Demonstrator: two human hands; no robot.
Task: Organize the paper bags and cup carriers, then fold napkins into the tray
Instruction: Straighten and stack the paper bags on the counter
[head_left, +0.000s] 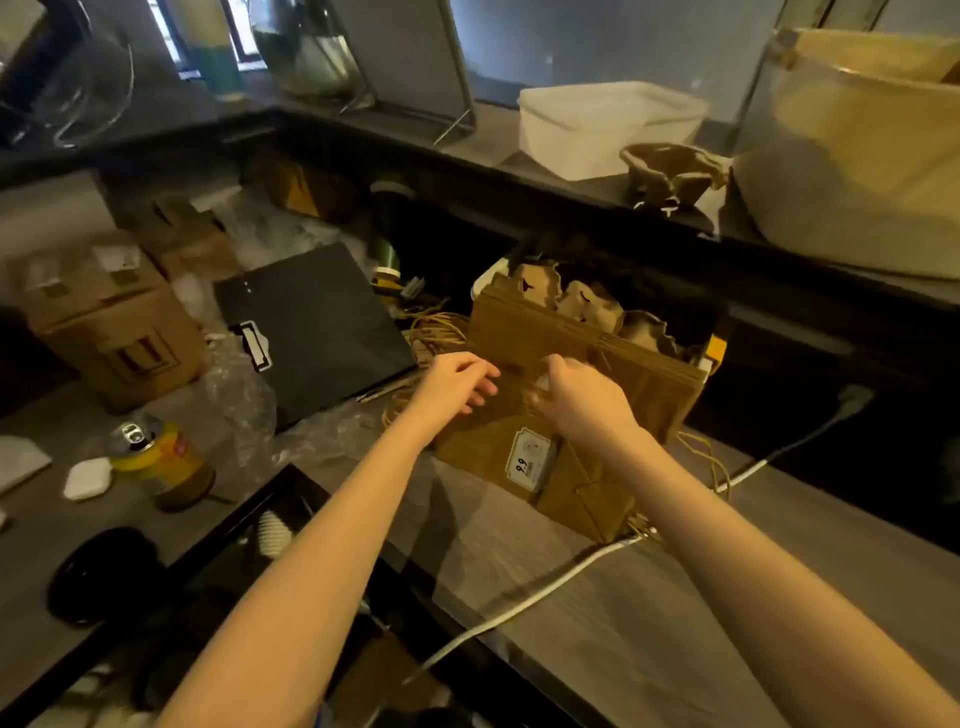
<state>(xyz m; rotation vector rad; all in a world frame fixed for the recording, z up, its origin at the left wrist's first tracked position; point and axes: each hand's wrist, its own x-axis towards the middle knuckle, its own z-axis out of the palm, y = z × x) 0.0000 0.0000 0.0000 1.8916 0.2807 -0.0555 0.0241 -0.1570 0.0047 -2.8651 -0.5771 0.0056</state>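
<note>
Counter: cable, can, possibly boxes.

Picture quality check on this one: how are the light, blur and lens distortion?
Head view: dim, warm light; strong wide-angle bending at the edges; left hand and right hand slightly motion-blurred on the paper bags; upper-shelf white tub soft.

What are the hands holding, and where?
Both hands, left hand and right hand, grip the stack of brown paper bags at its near edge.
</note>
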